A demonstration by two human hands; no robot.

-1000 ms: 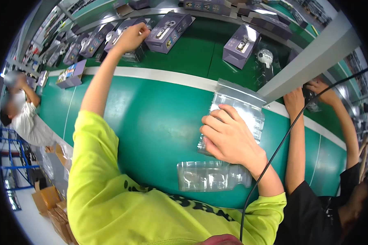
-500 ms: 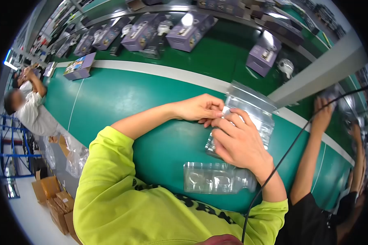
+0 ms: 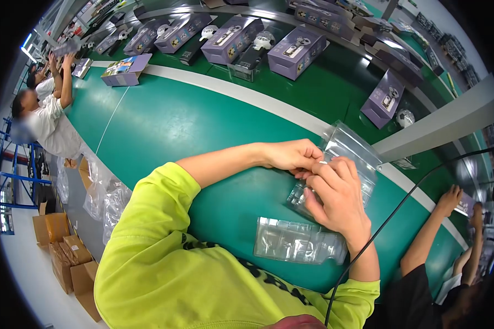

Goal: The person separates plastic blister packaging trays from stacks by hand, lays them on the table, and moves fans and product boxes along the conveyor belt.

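A clear plastic blister tray [image 3: 352,147] lies on the green table, its far edge at the pale rail. Over its left side my two hands meet fingertip to fingertip. My left hand [image 3: 296,156] is closed in a pinch. My right hand [image 3: 339,192] rests across the tray with its fingers curled and also pinching. Something tiny and white shows between the fingertips, too small to name. Closer to my body lies a second clear plastic tray [image 3: 296,241], below my right wrist and apart from both hands.
Behind the rail, a dark green conveyor [image 3: 324,104] carries several purple boxes [image 3: 296,52] and ball-topped items in clear packs. A grey post [image 3: 439,118] and a black cable [image 3: 389,216] cross on the right. A co-worker's arm [image 3: 431,236] reaches in there. Another person [image 3: 49,120] sits far left.
The view has shifted, so the boxes and hands appear elsewhere in it. Both hands stay together at the tray, fingers slightly changed. The co-worker's hand on the right has come lower.
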